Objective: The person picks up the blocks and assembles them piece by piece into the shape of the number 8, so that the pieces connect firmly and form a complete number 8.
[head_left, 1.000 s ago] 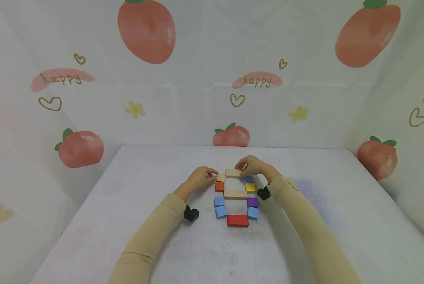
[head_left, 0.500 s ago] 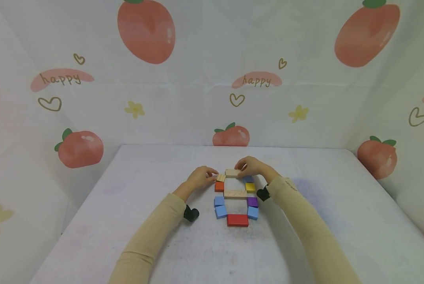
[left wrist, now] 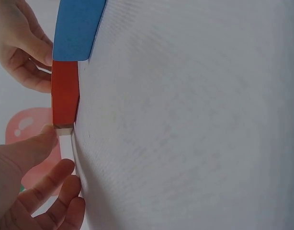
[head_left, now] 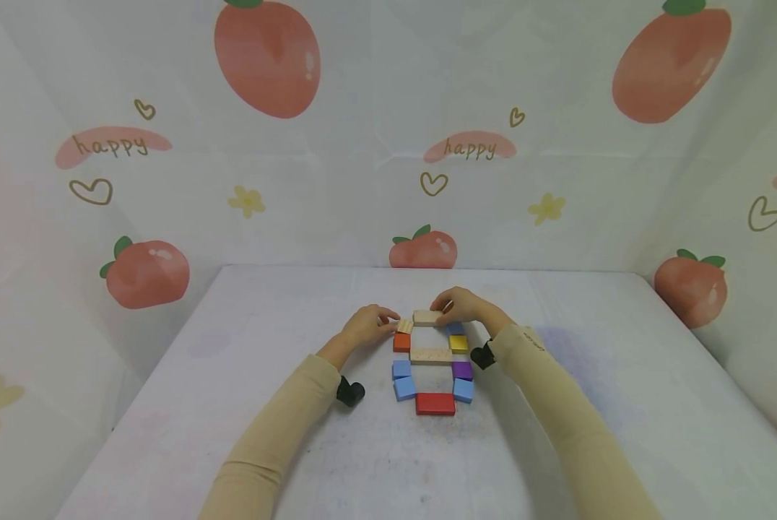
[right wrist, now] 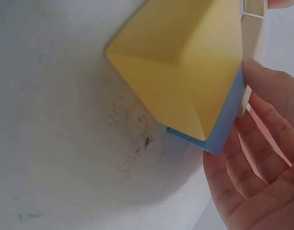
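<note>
In the head view, my right hand [head_left: 460, 305] reaches over the far end of a ring of wooden blocks. Its thumb and fingers pinch the right end of a long plain wooden block [head_left: 425, 318]. In the right wrist view, those fingers curl beside a blue block [right wrist: 226, 124], just behind a yellow block [right wrist: 185, 62]. My left hand [head_left: 366, 325] lies at the ring's far left with its fingers loosely bent. The thumb touches a small plain wooden block [head_left: 404, 326], which sits just beyond an orange-red block [left wrist: 65, 93].
A second long plain block [head_left: 431, 356] crosses the ring's middle. Nearer stand blue blocks [head_left: 404, 388], a purple block [head_left: 463, 370] and a red block [head_left: 435, 404]. The white table [head_left: 284, 448] ends at a fruit-printed backdrop [head_left: 336, 180].
My right hand has shifted very slightly left and down over the far long block. The left hand and the other blocks stay as they were.
</note>
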Demonstrator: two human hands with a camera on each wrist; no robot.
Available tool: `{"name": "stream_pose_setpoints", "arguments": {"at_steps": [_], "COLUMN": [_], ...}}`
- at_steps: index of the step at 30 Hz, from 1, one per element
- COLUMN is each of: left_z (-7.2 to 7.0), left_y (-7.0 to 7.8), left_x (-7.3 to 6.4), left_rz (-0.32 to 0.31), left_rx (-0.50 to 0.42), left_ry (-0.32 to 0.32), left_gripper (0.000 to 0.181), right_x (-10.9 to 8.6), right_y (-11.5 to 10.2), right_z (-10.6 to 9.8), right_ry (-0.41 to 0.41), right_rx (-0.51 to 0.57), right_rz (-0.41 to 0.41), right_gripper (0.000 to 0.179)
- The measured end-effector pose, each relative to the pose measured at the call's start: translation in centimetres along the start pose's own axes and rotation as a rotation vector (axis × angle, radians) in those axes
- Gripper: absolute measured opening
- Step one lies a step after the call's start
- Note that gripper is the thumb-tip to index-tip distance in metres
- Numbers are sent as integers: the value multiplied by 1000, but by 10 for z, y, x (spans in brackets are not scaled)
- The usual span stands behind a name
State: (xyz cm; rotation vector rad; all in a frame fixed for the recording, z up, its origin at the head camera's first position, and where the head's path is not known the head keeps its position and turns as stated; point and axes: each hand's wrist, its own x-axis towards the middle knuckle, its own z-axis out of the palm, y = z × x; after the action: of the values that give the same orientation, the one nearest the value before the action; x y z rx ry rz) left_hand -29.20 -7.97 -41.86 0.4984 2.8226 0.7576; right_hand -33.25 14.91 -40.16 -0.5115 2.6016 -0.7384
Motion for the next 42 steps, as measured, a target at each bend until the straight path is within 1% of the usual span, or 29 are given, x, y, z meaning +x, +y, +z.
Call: {"name": "stream_pose_setpoints", "arguments": {"at_steps": [13,22,25,29,30,31,34,37,38,42], "left_z": [2,1,1,3,4,9,10,8,3,1], "left_y": [0,1,1,-5,-7,-16,-19,-15,-7,-1], "left_x": [1,-1,-1,6,8,15,18,15,9,3], "left_rz": [12,6,-8,-26,-22,15,25,15,-20,-13], "left_rx": [16,12,3,-18,-17,-15,1,-12,-11,15], "left_ry": [21,19,10,-19,-22,-6,-9,-9,-25,-2], "left_gripper": [26,26,26,27,27,26,27,27,27,27], "right_x": [-1,-1,0,0,-1,-1,-1,-1,-1,-1], "right_y": [3,3,3,2,2,2,2,1,1,2], "right_z": [1,1,1,1,1,1,1,1,1,1], "right_ry": [13,9,4,-1,-1,-1,-1,-2,-3,-3], "right_rx": [7,13,17,29,32,31,33,36,36,36], "right_rz": [-16,-12,-8,12,17,18,19,21,22,23], "right_gripper": [29,29,29,30,30,30,30,31,31,30]}}
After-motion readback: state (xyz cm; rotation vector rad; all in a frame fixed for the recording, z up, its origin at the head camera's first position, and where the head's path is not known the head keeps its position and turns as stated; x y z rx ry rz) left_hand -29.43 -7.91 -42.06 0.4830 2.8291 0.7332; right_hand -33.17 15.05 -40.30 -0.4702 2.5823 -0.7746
